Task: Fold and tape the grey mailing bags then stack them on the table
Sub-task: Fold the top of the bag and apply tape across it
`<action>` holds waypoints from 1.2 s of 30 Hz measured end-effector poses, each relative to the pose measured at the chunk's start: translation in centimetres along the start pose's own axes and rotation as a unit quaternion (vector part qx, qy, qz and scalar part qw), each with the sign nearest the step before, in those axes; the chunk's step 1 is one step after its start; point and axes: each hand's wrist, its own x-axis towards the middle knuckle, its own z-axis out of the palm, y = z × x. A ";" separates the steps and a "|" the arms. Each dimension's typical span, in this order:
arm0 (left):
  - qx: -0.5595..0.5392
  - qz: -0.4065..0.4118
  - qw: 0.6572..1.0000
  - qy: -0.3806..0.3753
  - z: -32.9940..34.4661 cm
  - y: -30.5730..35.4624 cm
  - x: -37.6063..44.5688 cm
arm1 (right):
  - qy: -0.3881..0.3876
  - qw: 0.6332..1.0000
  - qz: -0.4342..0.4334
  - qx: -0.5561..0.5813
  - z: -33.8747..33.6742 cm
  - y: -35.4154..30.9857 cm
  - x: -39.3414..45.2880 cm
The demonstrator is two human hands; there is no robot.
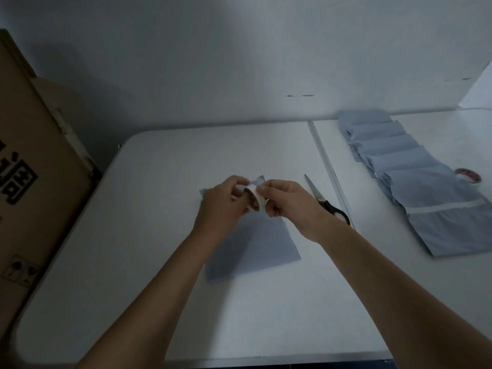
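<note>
Hands (pixel 255 201) round tape roll (pixel 256 199)

Two bare forearms, left hand (pixel 222 202) and right hand (pixel 286 202) seemingly ringless, sleeveless.

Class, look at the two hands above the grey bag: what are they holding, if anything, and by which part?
Both hold a white tape roll. The right hand grips its outer face; the left hand pinches near its top edge, probably the loose end, though blur hides it.
</note>
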 end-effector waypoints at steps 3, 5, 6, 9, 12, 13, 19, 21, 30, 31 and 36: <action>0.015 0.053 0.998 0.015 -0.5 0.2 -0.5 | -0.012 1.000 0.000 0.025 0.6 -0.4 -0.1; -0.065 -0.003 0.998 -0.002 -0.7 0.5 -0.7 | -0.021 0.999 -0.003 0.040 1.0 -0.8 -0.1; -0.107 -0.033 0.994 -0.014 -0.7 0.6 -0.8 | -0.023 0.999 -0.005 0.043 1.1 -0.9 -0.1; -0.203 -0.097 0.973 -0.046 -1.0 0.5 -0.8 | -0.027 0.998 -0.004 0.049 1.3 -0.9 -0.3; -0.284 -0.147 0.945 -0.072 -1.1 0.4 -1.1 | -0.042 0.996 -0.005 0.073 1.5 -0.5 -0.5; -0.314 -0.165 0.931 -0.082 -1.1 0.5 -1.2 | -0.046 0.996 -0.003 0.080 1.6 -0.5 -0.5; -0.381 -0.214 0.892 -0.114 -0.9 0.1 -1.5 | -0.066 0.995 -0.006 0.075 1.8 -0.3 -0.8; -0.366 -0.198 0.904 -0.100 -0.8 0.1 -1.6 | -0.063 0.995 -0.011 0.080 1.9 -0.3 -0.8; -0.310 -0.103 0.940 -0.101 -0.5 -0.1 -2.0 | -0.058 0.996 -0.010 0.073 1.4 -0.2 -1.1; -0.301 -0.083 0.945 -0.095 -0.8 -0.4 -2.0 | -0.072 0.995 -0.002 0.063 1.2 -0.3 -1.2; -0.276 -0.030 0.950 -0.143 -3.1 -0.9 -2.2 | -0.051 0.996 0.021 0.065 0.4 -0.3 -1.3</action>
